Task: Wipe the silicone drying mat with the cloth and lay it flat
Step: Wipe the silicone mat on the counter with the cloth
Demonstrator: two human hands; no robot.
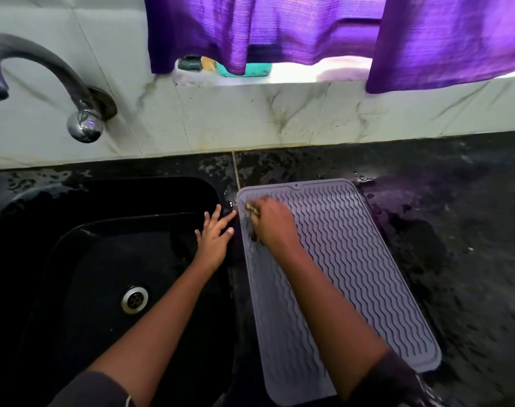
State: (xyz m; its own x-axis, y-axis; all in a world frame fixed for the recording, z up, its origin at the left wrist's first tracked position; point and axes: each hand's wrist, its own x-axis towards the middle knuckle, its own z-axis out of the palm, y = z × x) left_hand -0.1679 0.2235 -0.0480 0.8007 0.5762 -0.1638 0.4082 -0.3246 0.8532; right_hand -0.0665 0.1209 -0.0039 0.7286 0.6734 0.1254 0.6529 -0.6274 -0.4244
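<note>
A grey silicone drying mat (pixel 353 254) with wavy ridges lies flat on the dark counter, just right of the sink. My right hand (pixel 272 223) presses a bunched, blurred cloth (pixel 251 211) onto the mat's far left corner. Only a small part of the cloth shows past my fingers. My left hand (pixel 213 239) hovers over the sink's right edge, fingers spread, holding nothing, a little left of the mat.
A black sink (pixel 83 259) with a metal drain (pixel 135 299) fills the left. A curved tap (pixel 59 83) sticks out from the white tiled wall. The black counter (pixel 455 230) around the mat is wet. Purple curtains (pixel 279 27) hang over a sill with sponges and a teal container (pixel 244 70).
</note>
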